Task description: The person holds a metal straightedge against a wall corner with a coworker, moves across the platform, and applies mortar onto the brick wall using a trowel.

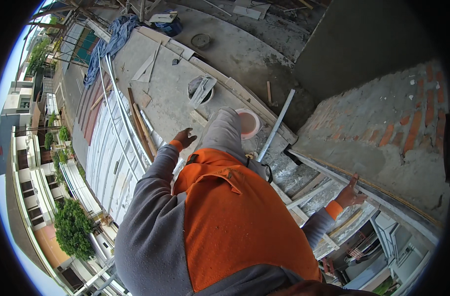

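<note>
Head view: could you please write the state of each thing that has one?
Left hand: empty, fingers apart.
Right hand: fingers spread; contact with ledge unclear.
Near bucket: uncovered, upright.
Far bucket: grey tool across its mouth.
Blue sheet: crumpled.
Brick wall: partly plastered.
Metal bar: straight.

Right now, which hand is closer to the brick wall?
Right. The right hand is close to the brick wall, near its lower edge; the left hand is farther, off to the left.
</note>
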The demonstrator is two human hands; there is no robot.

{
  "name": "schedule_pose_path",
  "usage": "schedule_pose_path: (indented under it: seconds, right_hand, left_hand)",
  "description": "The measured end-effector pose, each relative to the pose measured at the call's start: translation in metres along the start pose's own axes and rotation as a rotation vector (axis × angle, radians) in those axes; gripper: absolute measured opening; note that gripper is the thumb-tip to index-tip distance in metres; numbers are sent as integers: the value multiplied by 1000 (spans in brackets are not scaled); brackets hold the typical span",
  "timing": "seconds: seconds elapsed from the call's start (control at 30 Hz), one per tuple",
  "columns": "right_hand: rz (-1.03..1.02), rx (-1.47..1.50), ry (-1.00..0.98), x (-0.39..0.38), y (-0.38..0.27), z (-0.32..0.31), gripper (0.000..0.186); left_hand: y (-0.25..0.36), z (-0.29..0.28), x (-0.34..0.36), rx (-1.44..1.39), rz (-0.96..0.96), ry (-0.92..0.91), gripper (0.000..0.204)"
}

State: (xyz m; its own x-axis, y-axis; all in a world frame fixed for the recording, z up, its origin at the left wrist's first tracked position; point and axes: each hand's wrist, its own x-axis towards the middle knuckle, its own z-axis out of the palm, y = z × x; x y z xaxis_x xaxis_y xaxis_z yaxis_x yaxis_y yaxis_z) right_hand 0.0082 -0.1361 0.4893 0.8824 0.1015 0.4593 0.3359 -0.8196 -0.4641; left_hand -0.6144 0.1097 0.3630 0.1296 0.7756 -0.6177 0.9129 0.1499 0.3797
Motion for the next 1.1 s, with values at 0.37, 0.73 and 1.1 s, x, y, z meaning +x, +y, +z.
schedule_pose_path:
  seconds: [0.37,0.73,1.1]
  right_hand:
    - [2,-34,173,0,-3,14,103]
    - [356,122,69,4,-23,12,114]
    - [347,39,149,3,-42,15,118]
  left_hand:
    - [-50,-1,43,61,52,13,66]
    - [-35,-24,103,-111,95,67,67]
    - [-73,-35,140,-124,39,8,66]
